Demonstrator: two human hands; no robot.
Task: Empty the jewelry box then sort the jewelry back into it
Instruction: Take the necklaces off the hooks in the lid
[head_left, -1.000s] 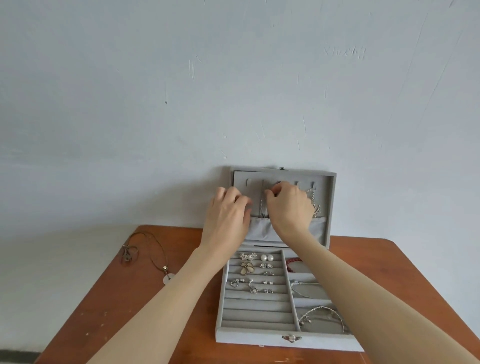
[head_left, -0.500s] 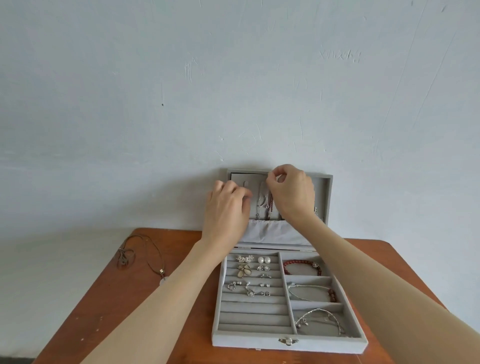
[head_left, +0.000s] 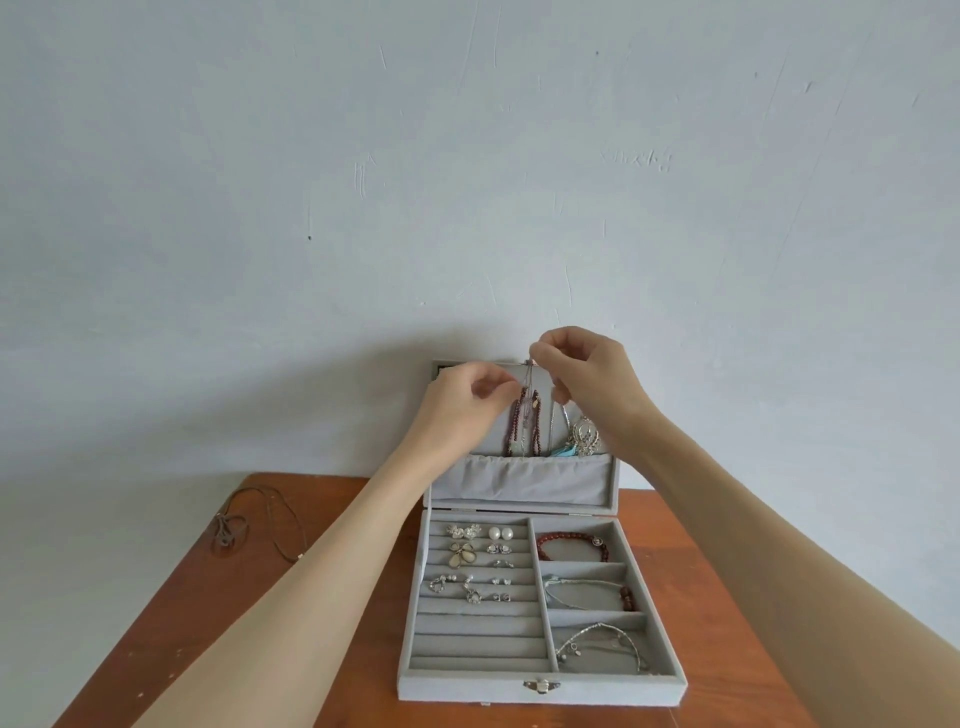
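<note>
A person is working at the raised lid of a grey jewelry box, low in the centre of the frame, on a wooden table. The right hand, just above the lid's top edge, is pinching the upper end of a thin chain between thumb and forefinger. The left hand, beside it, is curling its fingers at the same chain; whether it is actually gripping cannot be told. A dark bead necklace and a silver pendant are hanging in the lid beside the chain.

The emptying appears to be only beginning. One cord necklace is lying on the table at the left of the frame, well apart from the box. Earrings are filling the ring rows in the tray's left half, and three bracelets, the top one red, are sitting in the right-hand compartments. Nearly everything is waiting to come out, and the sorting back is not yet started.
</note>
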